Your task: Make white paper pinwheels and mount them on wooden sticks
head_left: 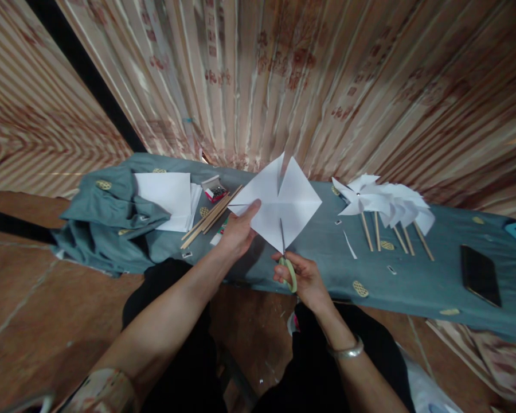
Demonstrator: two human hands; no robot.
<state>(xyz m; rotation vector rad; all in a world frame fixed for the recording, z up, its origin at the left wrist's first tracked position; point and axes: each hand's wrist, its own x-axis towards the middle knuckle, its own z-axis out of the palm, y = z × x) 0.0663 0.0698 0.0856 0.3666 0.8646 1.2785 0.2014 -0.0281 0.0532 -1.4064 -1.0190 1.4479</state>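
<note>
A square sheet of white paper (262, 198) is held up corner-down above the cloth, with a slit open at its top corner and another at the left corner. My left hand (239, 232) pinches it near the left corner, thumb on top. In my right hand (301, 274) is a pair of scissors (291, 275) with pale green handles. Their blades point away from me and lie at the sheet's near corner, one blade showing over the paper. The underside of the sheet and my left fingers beneath it are hidden.
A grey-green cloth (327, 275) covers the long narrow surface. Left are a stack of white paper (165, 198), wooden sticks (212, 217) and a small red box of pins (215, 190). Right lie several paper pinwheels (363, 198), a paper strip (350, 245) and a phone (480, 275).
</note>
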